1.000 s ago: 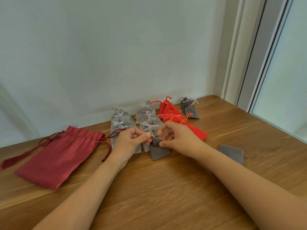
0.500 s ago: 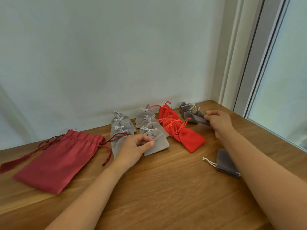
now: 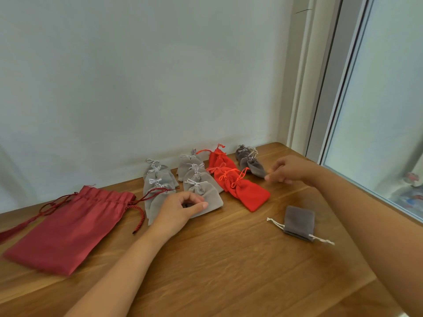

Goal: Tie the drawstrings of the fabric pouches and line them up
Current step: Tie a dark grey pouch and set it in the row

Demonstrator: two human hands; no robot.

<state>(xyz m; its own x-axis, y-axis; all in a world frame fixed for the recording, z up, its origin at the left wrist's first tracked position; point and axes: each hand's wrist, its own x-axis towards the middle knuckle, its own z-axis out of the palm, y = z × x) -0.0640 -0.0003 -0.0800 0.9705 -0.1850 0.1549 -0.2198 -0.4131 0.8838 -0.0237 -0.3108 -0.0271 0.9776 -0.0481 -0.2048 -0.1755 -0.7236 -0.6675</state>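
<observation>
Small tied pouches lie in rows running back to the wall: two rows of light grey pouches (image 3: 196, 177), one row of red pouches (image 3: 247, 195) and, furthest right, a short row of dark grey pouches (image 3: 256, 167). My right hand (image 3: 289, 171) hovers at the front dark grey pouch, thumb tip at its corner, fingers apart and holding nothing. My left hand (image 3: 180, 209) rests loosely curled over the front light grey pouches, with nothing in it. A dark grey pouch (image 3: 298, 223) lies apart at the front right, flat, its white drawstrings loose on both sides.
A large dark red pouch (image 3: 68, 225) with a cord and tassel lies flat at the left. The wooden table (image 3: 229, 271) meets the wall behind the rows. A window frame (image 3: 329, 110) runs along the table's right edge.
My right hand carried a tied dark grey pouch from the middle to the dark grey row at the back right and let go of it. My left hand stayed by the light grey pouches.
</observation>
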